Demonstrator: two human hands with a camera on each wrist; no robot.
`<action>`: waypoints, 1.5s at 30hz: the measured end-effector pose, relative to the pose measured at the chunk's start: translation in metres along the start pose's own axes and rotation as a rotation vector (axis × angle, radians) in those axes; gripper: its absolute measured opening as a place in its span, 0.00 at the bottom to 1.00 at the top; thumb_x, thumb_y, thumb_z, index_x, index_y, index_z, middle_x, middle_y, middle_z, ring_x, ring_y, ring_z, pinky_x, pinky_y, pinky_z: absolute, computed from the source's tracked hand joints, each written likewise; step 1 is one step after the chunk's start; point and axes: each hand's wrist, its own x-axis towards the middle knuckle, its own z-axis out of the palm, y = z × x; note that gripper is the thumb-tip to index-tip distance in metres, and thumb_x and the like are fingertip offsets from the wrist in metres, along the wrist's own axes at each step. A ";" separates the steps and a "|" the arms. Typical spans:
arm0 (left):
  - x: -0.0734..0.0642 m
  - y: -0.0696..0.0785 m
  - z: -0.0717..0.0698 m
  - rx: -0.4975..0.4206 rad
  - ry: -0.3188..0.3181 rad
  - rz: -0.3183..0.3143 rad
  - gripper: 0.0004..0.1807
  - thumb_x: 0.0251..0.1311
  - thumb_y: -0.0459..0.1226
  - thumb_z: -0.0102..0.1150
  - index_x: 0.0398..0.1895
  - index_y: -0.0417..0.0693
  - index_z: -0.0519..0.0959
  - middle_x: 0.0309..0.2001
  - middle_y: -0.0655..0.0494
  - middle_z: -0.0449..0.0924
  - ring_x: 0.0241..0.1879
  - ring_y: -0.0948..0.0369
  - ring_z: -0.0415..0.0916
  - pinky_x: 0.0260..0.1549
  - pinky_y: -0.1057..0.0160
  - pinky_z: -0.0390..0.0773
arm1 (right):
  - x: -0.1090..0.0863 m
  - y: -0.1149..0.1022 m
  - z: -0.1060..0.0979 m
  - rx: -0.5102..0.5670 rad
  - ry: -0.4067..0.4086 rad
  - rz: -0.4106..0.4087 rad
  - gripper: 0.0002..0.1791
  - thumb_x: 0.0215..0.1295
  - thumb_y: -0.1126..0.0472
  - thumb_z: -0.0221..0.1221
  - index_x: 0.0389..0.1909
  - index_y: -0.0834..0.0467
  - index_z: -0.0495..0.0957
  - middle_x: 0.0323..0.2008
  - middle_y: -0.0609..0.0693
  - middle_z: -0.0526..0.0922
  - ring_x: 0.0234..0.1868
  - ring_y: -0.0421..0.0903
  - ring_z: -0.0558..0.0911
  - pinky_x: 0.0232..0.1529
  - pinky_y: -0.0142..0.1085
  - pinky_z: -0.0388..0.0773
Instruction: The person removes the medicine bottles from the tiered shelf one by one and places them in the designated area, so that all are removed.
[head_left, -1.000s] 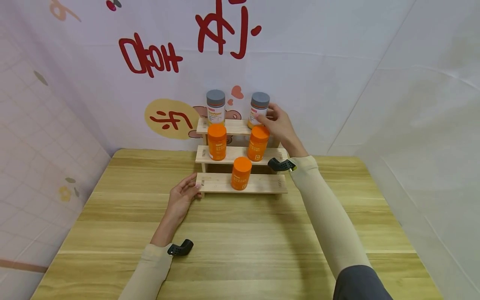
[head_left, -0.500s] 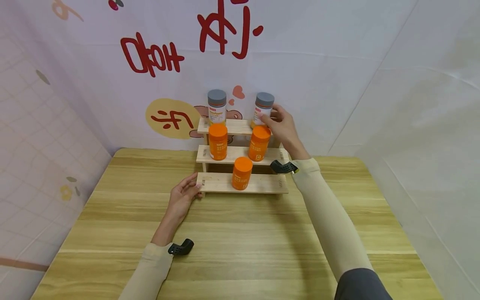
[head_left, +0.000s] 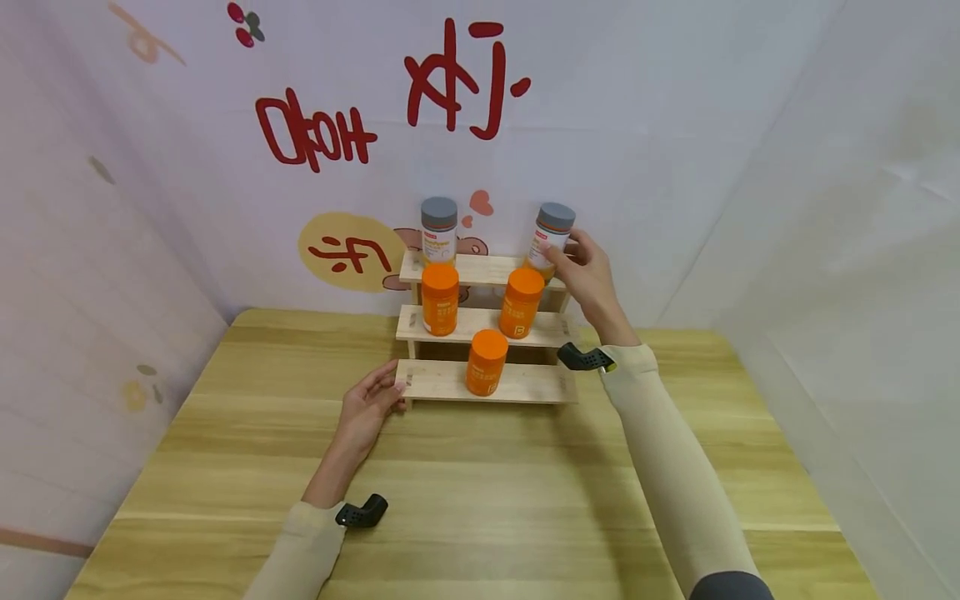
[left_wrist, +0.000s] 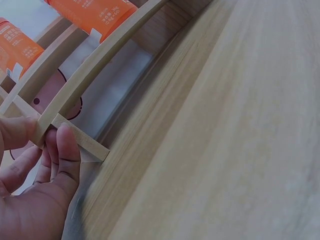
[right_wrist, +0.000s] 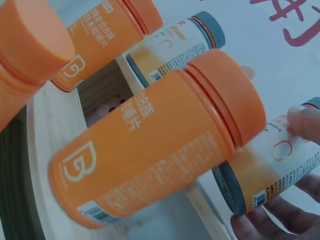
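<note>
My right hand (head_left: 594, 279) grips a pill bottle (head_left: 547, 242) with a grey cap and white-and-yellow label at the right end of the top shelf. The bottle leans to the right, and the right wrist view shows part of its dark base. At the lower left, my left hand (head_left: 366, 410) pinches the end of the bottom board of a three-tier wooden rack (head_left: 442, 379), thumb above and fingers curled below in the left wrist view. A second grey-capped bottle (head_left: 438, 233) stands at the top left of the rack.
On the middle shelf stand two orange bottles, a left one (head_left: 440, 302) and a right one (head_left: 520, 307), the latter just in front of my right hand. Another orange bottle (head_left: 487, 367) is on the bottom shelf. Behind the rack rises a printed white backdrop (head_left: 637, 167); beneath is a wooden table (head_left: 480, 483).
My right hand has shifted the grey-capped bottle rightward along the top shelf, and it leans more now. The left hand keeps its place on the rack. The head view has tilted slightly up.
</note>
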 end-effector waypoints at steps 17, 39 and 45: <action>0.002 -0.006 -0.002 -0.003 0.004 0.018 0.29 0.71 0.30 0.61 0.74 0.46 0.69 0.47 0.53 0.73 0.39 0.63 0.80 0.41 0.67 0.88 | -0.012 0.015 -0.022 -0.002 0.002 0.000 0.30 0.73 0.46 0.61 0.71 0.49 0.69 0.66 0.56 0.76 0.60 0.48 0.77 0.61 0.40 0.80; 0.005 -0.002 -0.001 -0.020 -0.009 0.034 0.30 0.70 0.30 0.61 0.74 0.45 0.69 0.49 0.51 0.74 0.38 0.64 0.81 0.40 0.68 0.88 | -0.028 0.019 -0.056 -0.006 0.113 -0.054 0.27 0.72 0.48 0.63 0.69 0.46 0.72 0.66 0.55 0.77 0.62 0.44 0.77 0.57 0.34 0.77; 0.004 -0.004 -0.003 -0.012 -0.018 0.030 0.30 0.71 0.29 0.59 0.75 0.43 0.68 0.49 0.52 0.73 0.39 0.65 0.80 0.42 0.67 0.88 | -0.035 0.029 -0.064 -0.012 0.152 -0.037 0.26 0.72 0.49 0.64 0.68 0.47 0.73 0.62 0.52 0.79 0.59 0.42 0.78 0.53 0.31 0.78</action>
